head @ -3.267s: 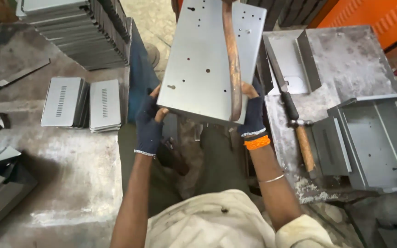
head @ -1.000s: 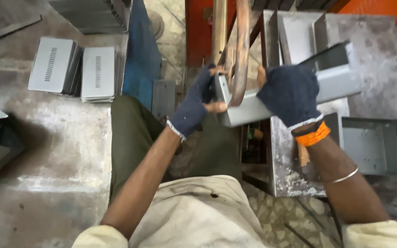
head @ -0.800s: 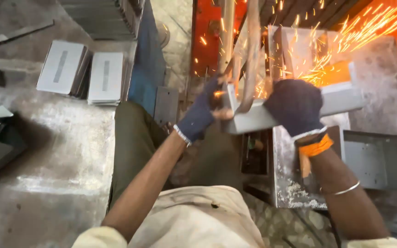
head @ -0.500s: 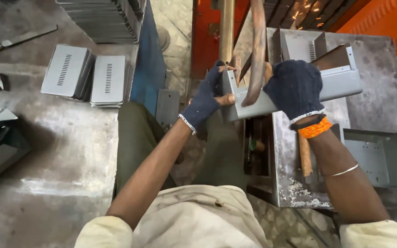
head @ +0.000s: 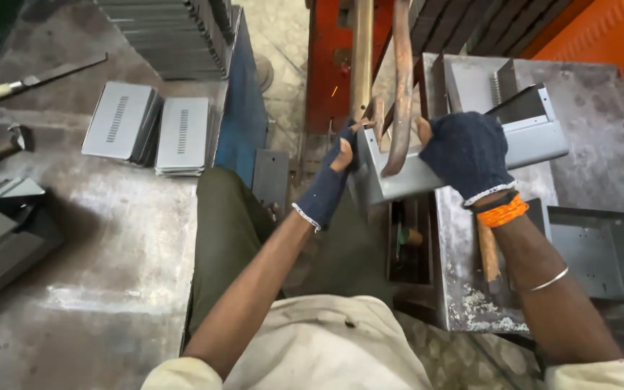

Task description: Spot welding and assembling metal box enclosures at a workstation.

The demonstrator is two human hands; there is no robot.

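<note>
Both hands wear dark fingerless gloves and grip a bent grey sheet-metal housing held on edge in front of me. My left hand clasps its left end, where a straight copper electrode rod meets the metal. My right hand presses on its top near the middle, beside a curved rusty electrode arm that hooks over the housing. An orange band circles my right wrist.
Slotted grey plates lie stacked on the metal table at left, with a knife behind and more stacked panels beyond. A grey box part and a wooden-handled tool rest on the right bench.
The flat perforated panel seen earlier has given way to the bent housing at the electrodes. A burst of sparks flew and has stopped. My hands have stayed on the housing, shifting slightly.
</note>
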